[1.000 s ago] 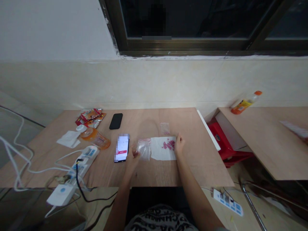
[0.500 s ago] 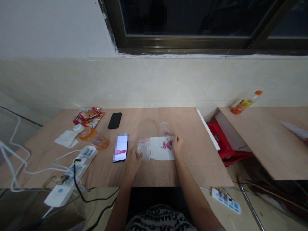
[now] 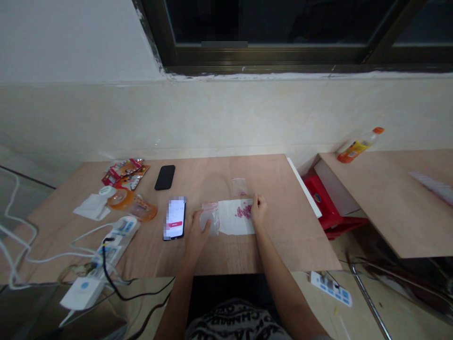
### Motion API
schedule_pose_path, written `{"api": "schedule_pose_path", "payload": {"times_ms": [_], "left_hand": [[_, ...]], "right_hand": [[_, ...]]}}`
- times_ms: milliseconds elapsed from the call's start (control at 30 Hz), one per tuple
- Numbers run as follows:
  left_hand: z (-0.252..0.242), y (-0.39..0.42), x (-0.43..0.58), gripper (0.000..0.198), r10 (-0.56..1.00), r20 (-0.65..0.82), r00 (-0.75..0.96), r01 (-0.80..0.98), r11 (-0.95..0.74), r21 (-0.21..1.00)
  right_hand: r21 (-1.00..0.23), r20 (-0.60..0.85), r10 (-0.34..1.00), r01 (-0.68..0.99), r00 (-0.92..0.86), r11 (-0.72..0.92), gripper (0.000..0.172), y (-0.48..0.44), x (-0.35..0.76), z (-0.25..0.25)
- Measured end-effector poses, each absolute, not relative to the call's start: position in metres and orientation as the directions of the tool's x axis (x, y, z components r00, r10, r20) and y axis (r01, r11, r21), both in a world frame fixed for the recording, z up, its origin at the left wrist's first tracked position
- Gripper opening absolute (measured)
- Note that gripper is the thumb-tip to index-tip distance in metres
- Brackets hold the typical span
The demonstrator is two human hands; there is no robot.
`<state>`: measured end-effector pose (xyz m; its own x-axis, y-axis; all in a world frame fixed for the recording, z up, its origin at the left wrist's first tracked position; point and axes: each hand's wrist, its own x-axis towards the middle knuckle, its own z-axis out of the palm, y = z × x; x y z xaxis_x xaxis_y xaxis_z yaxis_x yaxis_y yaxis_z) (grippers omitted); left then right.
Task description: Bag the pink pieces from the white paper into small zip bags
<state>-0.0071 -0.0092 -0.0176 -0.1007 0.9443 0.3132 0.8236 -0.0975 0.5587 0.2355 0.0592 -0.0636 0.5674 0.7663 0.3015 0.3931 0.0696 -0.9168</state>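
The person's left hand lies fairly open, its fingertips against a clear zip bag; I can't tell whether it actually grips the bag. The right hand is narrowed, its fingers pinched at the far edge of a white paper sheet. The bag touches the sheet's left edge, and a cluster of small pink beads sits on the sheet near the right hand. A smaller zip bag lies just beyond the sheet on the wooden worktop. A lit smartphone lies just left of the left hand.
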Motion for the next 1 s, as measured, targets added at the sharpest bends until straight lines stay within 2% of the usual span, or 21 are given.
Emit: {"api": "schedule_pose_path", "payload": {"times_ms": [200,433,767,1000], "left_hand": [[0.002,0.008,0.022,0.029,0.944,0.330,0.023,0.813,-0.210,0.543],[0.015,0.036,0.066,0.039,0.968,0.191,0.161,0.839,-0.236,0.490],[0.001,0.067,0.115,0.042,0.908,0.006,0.418,0.844,-0.391,0.368],[-0.008,0.078,0.122,0.043,0.891,-0.067,0.449,0.854,-0.406,0.325]], "right_hand": [[-0.932,0.275,0.778,0.354,0.565,0.072,0.049,0.059,0.234,-0.060],[-0.954,0.213,0.777,0.299,0.592,0.034,0.051,0.057,0.233,-0.055],[-0.964,0.187,0.789,0.262,0.585,0.034,0.052,0.059,0.236,-0.063],[-0.966,0.169,0.787,0.257,0.593,0.015,0.055,0.061,0.236,-0.065]]}}
